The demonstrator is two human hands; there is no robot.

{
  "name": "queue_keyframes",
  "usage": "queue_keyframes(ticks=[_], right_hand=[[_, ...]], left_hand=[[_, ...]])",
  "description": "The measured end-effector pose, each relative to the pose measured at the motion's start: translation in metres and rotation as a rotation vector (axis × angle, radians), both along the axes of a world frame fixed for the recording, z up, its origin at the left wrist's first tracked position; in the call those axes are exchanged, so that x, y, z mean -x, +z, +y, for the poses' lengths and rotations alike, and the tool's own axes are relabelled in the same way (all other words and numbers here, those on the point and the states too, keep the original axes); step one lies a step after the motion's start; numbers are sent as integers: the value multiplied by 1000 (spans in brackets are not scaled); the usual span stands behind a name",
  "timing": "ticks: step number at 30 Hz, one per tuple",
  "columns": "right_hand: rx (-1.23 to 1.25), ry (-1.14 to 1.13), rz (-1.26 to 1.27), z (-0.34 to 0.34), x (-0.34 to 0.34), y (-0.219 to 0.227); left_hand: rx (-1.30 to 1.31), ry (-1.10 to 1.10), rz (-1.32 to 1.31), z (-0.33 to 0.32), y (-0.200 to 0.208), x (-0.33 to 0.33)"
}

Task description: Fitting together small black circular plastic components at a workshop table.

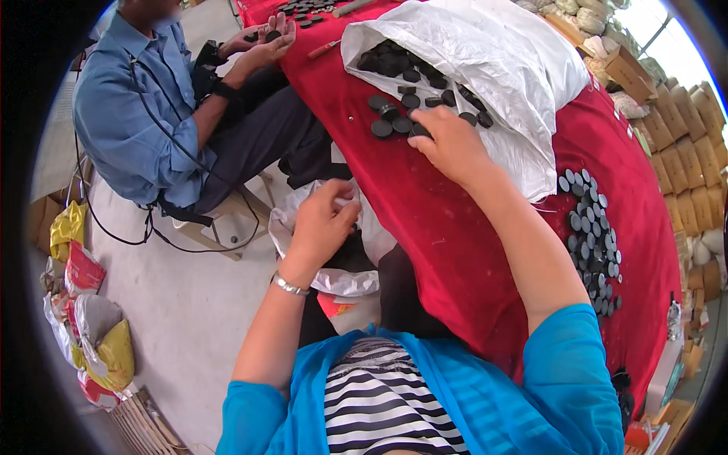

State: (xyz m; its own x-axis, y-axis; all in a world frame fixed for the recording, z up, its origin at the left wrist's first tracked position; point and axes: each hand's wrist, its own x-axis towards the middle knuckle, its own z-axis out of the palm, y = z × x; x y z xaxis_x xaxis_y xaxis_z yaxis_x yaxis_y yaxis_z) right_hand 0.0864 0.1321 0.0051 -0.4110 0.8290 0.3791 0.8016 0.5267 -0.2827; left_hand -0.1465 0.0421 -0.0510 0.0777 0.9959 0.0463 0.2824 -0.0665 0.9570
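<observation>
My right hand (451,148) reaches over the red-covered table, its thumb and fingers closed on a black round cap (419,131). That cap lies at the edge of a loose group of black caps (384,125) in front of an open white sack (462,45). More dark caps sit inside the sack's mouth, some of them spilling out. My left hand (326,220) hovers off the table's left edge, above a white bag (345,282) at my lap. Its fingers are curled, and whatever they hold, if anything, is hidden.
On the table's right side lies a spread of grey-black caps (591,235). A person in a blue shirt (133,114) sits at the left with caps in hand. A red-handled tool (324,50) rests near the far edge. Stacked cardboard boxes (686,159) stand right; filled bags (106,341) lie left.
</observation>
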Motion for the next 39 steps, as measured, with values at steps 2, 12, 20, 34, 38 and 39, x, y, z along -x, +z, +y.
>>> queue_keyframes(ticks=[2,12,20,34,38,39], right_hand=[[131,0,-72,3,1,1],[309,-139,263,-15,-35,14],[238,-199,-142,-17,-25,14],[845,82,881,-48,-27,18],[999,215,1111,-65,-10,28],[1023,248,1139,-69,-3,30]], left_hand=[[-264,-14,201,18,14,-16],[-456,-27,761,103,38,-51],[-306,-109,421,97,36,-41],[-128,-343,-660,23,55,-42],[-86,-303,-618,12,56,-33],[-52,-270,-596,7,55,-30]])
